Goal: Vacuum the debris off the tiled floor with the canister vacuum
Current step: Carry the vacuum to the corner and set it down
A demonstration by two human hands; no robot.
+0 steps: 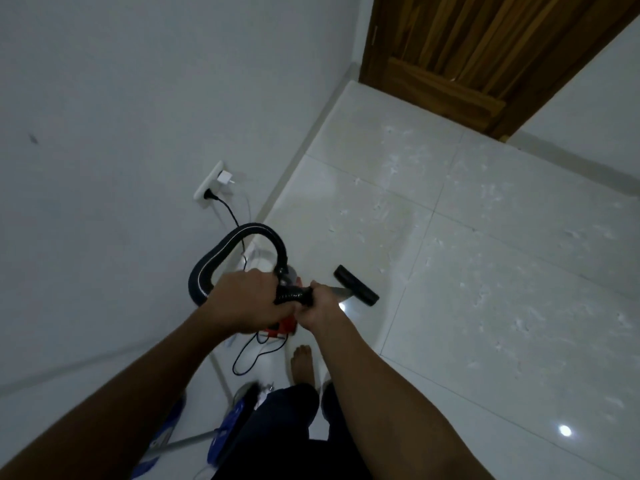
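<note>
A black ribbed vacuum hose (235, 244) arches up in front of me. My left hand (247, 303) grips the hose near its end, and my right hand (320, 308) grips the black handle just beside it. A silver wand runs down from the handle to the black floor nozzle (356, 285), which rests on the white tiled floor (485, 341). The red canister (280, 330) sits on the floor under my hands, mostly hidden. White debris (491, 199) lies scattered over the tiles to the right and beyond the nozzle.
A wall socket (212, 184) holds a black plug and a white charger; the black cord (249, 358) loops on the floor by my bare foot (302, 363). A wooden door (467, 50) stands at the far end. A blue object (228, 427) lies near my legs.
</note>
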